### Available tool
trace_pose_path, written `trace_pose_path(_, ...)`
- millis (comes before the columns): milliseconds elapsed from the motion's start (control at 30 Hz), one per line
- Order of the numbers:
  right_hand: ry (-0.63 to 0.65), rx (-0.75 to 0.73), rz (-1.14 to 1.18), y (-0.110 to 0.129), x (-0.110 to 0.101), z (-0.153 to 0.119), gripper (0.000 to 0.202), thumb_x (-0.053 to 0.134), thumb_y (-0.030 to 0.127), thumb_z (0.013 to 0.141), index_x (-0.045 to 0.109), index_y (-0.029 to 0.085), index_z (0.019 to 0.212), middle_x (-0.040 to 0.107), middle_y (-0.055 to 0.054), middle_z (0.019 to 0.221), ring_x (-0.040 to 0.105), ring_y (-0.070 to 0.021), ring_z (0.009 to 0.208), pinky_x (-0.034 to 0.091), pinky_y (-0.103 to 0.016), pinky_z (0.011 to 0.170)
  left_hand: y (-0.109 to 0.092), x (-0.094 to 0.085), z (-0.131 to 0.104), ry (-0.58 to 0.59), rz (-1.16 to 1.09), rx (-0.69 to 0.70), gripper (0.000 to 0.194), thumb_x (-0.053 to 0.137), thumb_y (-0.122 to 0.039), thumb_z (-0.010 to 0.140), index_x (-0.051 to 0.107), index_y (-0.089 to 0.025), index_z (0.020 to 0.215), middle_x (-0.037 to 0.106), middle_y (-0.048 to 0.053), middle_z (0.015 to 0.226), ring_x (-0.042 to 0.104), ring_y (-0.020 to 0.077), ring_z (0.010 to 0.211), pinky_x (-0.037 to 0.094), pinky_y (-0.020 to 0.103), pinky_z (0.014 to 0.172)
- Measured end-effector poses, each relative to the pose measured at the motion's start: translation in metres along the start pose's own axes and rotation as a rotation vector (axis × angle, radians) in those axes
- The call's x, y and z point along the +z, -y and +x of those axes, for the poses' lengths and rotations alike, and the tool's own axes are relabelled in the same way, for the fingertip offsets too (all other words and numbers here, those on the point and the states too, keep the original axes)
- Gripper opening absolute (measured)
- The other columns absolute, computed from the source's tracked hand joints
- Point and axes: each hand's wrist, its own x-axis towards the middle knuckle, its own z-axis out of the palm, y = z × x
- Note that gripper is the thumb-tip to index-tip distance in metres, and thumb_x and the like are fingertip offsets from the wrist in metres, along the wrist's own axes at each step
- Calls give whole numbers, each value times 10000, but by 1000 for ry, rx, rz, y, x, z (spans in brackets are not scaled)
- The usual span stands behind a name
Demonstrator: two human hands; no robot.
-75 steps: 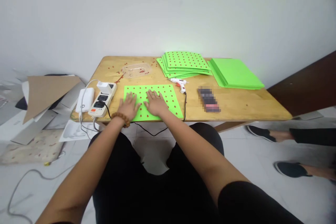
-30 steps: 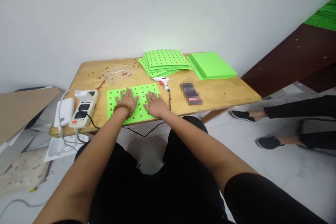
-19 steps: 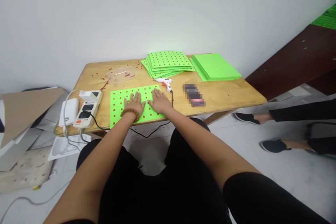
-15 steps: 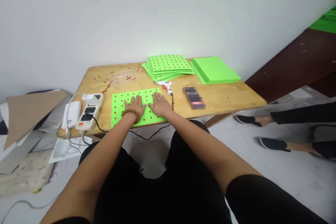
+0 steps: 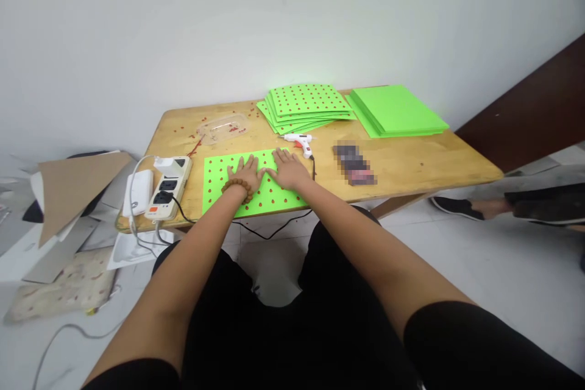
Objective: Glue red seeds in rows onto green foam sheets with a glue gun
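Observation:
A green sheet with rows of red dots point(image 5: 217, 186) lies at the front edge of the wooden table. My left hand point(image 5: 245, 175), with a beaded bracelet at the wrist, rests flat on its middle, fingers spread. Beside it my right hand point(image 5: 289, 170) lies palm down on the right part of the sheet, the two thumbs close together. Just behind my right hand is a white glue gun point(image 5: 301, 141) with a black cord. Farther back stands a pile of dotted green sheets point(image 5: 311, 100), and to its right a stack of plain green sheets point(image 5: 397, 111).
On the table's left are a power strip point(image 5: 169, 189), a white adapter box point(image 5: 138, 194) and a clear plastic tray point(image 5: 223, 129) among red bits. A pixelated object point(image 5: 354, 163) lies right of the glue gun. A person's foot point(image 5: 458, 207) shows on the floor at right.
The view has shifted, so the table sits farther right and a little higher. Both hands remain flat on the dotted sheet, the thumbs now nearer each other. Less of the other person's legs shows.

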Motion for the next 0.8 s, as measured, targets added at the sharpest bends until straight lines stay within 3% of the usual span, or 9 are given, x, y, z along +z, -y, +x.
trace_pose_path(133, 14, 9, -7, 2, -2, 3, 967, 262, 698, 1087, 245, 78, 1830, 160, -148, 1904, 158, -355, 1775, 106, -556, 1436, 10, -4, 4, -30, 2, -60, 843, 169, -658, 1121, 166, -254, 1861, 57, 29, 1918, 19, 387, 1783, 74, 751, 1407)
trace_pose_path(233, -13, 6, -8, 11, -3, 7, 926, 261, 698, 1093, 272, 145, 1836, 183, -132, 1903, 164, -401, 1769, -15, -657, 1417, 13, 2, 7, -12, 12, -76, 853, 170, -669, 1117, 182, -250, 1859, 26, 33, 1919, -4, 380, 1784, 17, 736, 1409)
trace_pose_path(300, -32, -16, 1, 19, 2, 6, 890, 203, 665, 1109, 239, 171, 1848, 139, -86, 1914, 110, -380, 1780, -63, -653, 1413, 15, 3, 10, -11, 17, -70, 840, 154, -662, 1121, 165, -265, 1861, 2, 11, 1920, -30, 364, 1785, -4, 717, 1414)
trace_pose_path(367, -20, -44, 14, 26, 8, 5, 883, 176, 641, 1112, 214, 161, 1852, 114, -53, 1918, 92, -347, 1786, -22, -615, 1431, 18, -1, 12, 2, 17, -66, 810, 132, -633, 1132, 189, -280, 1859, 23, -6, 1921, -8, 355, 1786, 32, 703, 1422)
trace_pose_path(467, 9, -55, 26, 29, 13, 3, 902, 215, 648, 1104, 222, 136, 1846, 122, -60, 1915, 113, -349, 1783, 24, -617, 1436, 28, -14, 10, 20, 10, -64, 771, 102, -594, 1148, 235, -303, 1851, 127, -15, 1917, 122, 323, 1780, 202, 618, 1429)
trace_pose_path(533, 16, -48, 27, 27, 11, 5, 898, 229, 647, 1109, 216, 137, 1848, 110, -66, 1917, 102, -350, 1784, 24, -620, 1436, 36, -19, 1, -2, 16, -74, 788, 130, -612, 1147, 200, -279, 1857, 118, 4, 1919, 117, 336, 1780, 217, 603, 1429)
trace_pose_path(633, 45, -43, 28, 27, 3, 9, 900, 264, 671, 1112, 233, 151, 1846, 126, -72, 1915, 126, -361, 1780, 64, -621, 1436, 44, -12, -15, -24, 37, -98, 837, 170, -637, 1134, 152, -226, 1863, 44, 16, 1923, -1, 383, 1782, 81, 657, 1439)
trace_pose_path(733, 77, -52, 32, 36, 2, 2, 889, 296, 671, 1108, 323, 145, 1823, 223, -101, 1896, 216, -399, 1757, 116, -651, 1427, 47, 1, -22, -14, 40, -103, 840, 153, -626, 1130, 153, -216, 1862, 30, -2, 1922, -21, 380, 1782, 27, 648, 1442)
trace_pose_path(800, 51, -69, 31, 46, 8, -11, 849, 248, 609, 1124, 288, 147, 1834, 188, -81, 1906, 144, -382, 1775, 52, -639, 1433, 47, 6, -21, -13, 36, -100, 836, 155, -623, 1128, 156, -223, 1862, 32, -9, 1922, -17, 374, 1784, 26, 642, 1443)
